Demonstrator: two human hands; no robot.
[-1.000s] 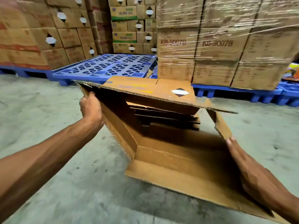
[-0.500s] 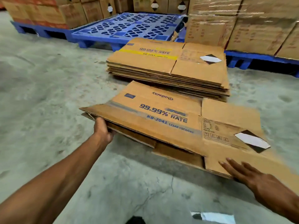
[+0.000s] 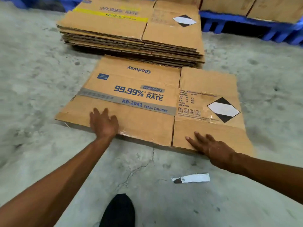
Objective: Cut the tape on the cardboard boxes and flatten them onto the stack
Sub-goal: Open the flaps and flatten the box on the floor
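A flattened brown cardboard box, printed "99.99% RATE" and "KB-2041", lies flat on the concrete floor in front of me. My left hand rests palm down on its near left part, fingers spread. My right hand presses flat on its near right flap, fingers apart. Neither hand grips anything. Just beyond the box, touching its far edge, stands the stack of flattened boxes, its top sheet bearing a yellow stripe and a black-and-white diamond label.
A torn white label scrap lies on the cracked concrete near my dark shoe. Blue pallets carrying full cartons stand at the back right. Bare floor spreads to the left and right.
The box went from open and held up, to folded in the air, to lying flat on the floor. Both hands shifted from gripping its edges to pressing on top.
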